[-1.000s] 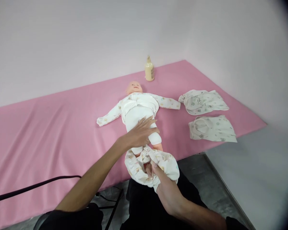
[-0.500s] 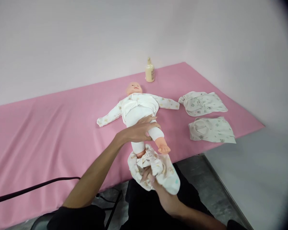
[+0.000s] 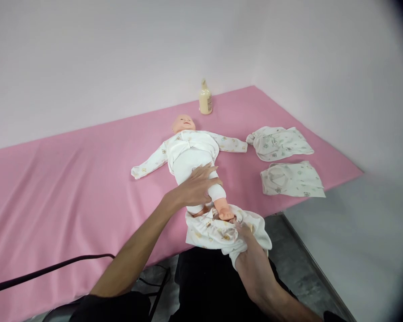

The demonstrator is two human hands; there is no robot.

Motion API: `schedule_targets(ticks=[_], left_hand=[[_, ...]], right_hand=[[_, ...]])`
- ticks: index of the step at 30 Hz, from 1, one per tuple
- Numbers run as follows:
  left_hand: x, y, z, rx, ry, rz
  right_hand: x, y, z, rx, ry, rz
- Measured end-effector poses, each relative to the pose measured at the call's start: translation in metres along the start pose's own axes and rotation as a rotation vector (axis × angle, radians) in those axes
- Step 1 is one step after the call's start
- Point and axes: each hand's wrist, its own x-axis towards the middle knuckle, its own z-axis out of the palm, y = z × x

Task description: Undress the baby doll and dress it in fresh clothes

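Observation:
A baby doll (image 3: pixel 191 158) lies on its back, wearing a white patterned long-sleeved top and white leggings. My left hand (image 3: pixel 199 182) lies across its thighs, fingers spread over the near leg and the thumb by the knee. Below, white printed baby trousers (image 3: pixel 208 232) are bunched around the doll's feet. My right hand (image 3: pixel 246 232) grips the trousers near the waistband, cloth gathered about the wrist, its fingertips close to the doll's bare foot (image 3: pixel 225 212). The other foot is mostly hidden in the cloth.
A pump bottle (image 3: pixel 205 99) stands behind the doll's head. Two folded printed garments (image 3: pixel 282 143) lie to the right on the pink-covered table (image 3: pixel 97 179). A black cable or tube (image 3: pixel 53 273) crosses the near left. The table's front edge runs under the trousers; walls rise behind.
My right hand has moved up and right with the trousers, bringing them closer around the doll's feet. The doll's near foot has shifted slightly. My left hand stays on the legs.

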Motion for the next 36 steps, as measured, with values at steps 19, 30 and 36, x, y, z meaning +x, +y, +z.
schedule_targets(ticks=[19,30,36], left_hand=[[0.007,0.01,0.028,0.194,0.144,0.017],[-0.058,0.069,0.046,-0.335,0.279,-0.268],[-0.058,0.079,0.053,-0.41,0.215,-0.237]], right_hand=[[0.036,-0.005,0.016,0.051,0.074,0.078],[0.034,-0.009,0.017,0.034,0.011,0.136],[0.027,-0.017,0.021,-0.082,-0.115,0.174]])
